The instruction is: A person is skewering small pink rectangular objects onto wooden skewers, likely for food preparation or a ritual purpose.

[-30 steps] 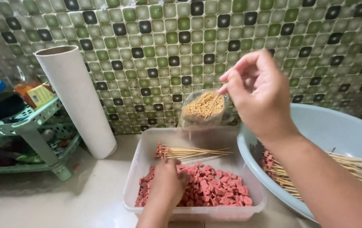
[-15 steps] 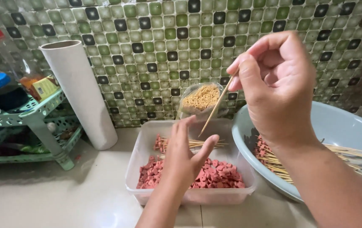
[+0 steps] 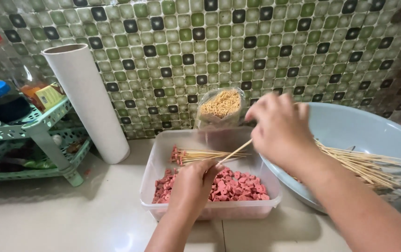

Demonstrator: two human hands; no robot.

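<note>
My right hand had come down from where it was raised half a second before, in front of the tiled wall, and now hovered low over the near rim of the pale blue basin. Its fingers were pinched narrow around one bamboo skewer, which slanted down and to the left towards my other hand. My left hand, which had been lifted with fingers spread, had dropped back into the clear plastic tub and sat curled over the pink sausage pieces. Its fingertips were closed at the skewer's tip; whether they held a piece there, I could not tell.

A small bundle of loaded skewers lay across the back of the tub, pink ends to the left, as it had before. Behind the tub stood the bag of bare skewers, ends up, against the wall. More threaded skewers rested in the basin, fanned to the right. To the left the white cardboard tube stood upright beside the green plastic rack, both unmoved.
</note>
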